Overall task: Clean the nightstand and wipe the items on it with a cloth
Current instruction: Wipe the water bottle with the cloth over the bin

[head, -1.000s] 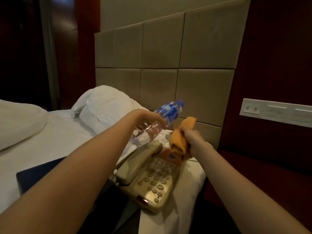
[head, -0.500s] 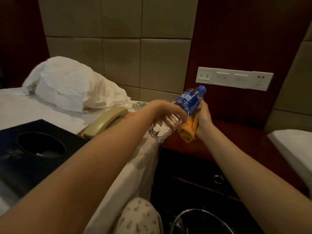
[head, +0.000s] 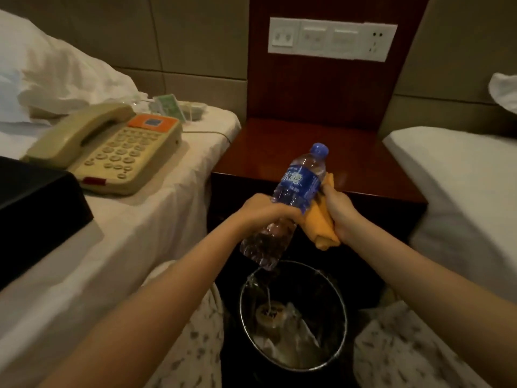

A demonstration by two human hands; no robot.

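The left hand (head: 263, 210) has its fingers curled round the middle of the water bottle (head: 300, 184) and holds it tilted, with the blue cap up and away from the person. The right hand (head: 340, 211) has its fingers closed on the folded orange cloth (head: 321, 231) and presses it against the side of the bottle at the label.

One second ago the bottle was above the bed (head: 156, 219), near the phone (head: 112, 152), and the cloth was not yet on it. Now both hands are in front of the nightstand, above the bin (head: 344, 323), and cloth and bottle are touching. So I think the wiping of the bottle is now beginning.

The tabletop (head: 279, 152) of the nightstand carries nothing that I can see. The phone lies on the bed, so probably more items wait to be wiped and put back.
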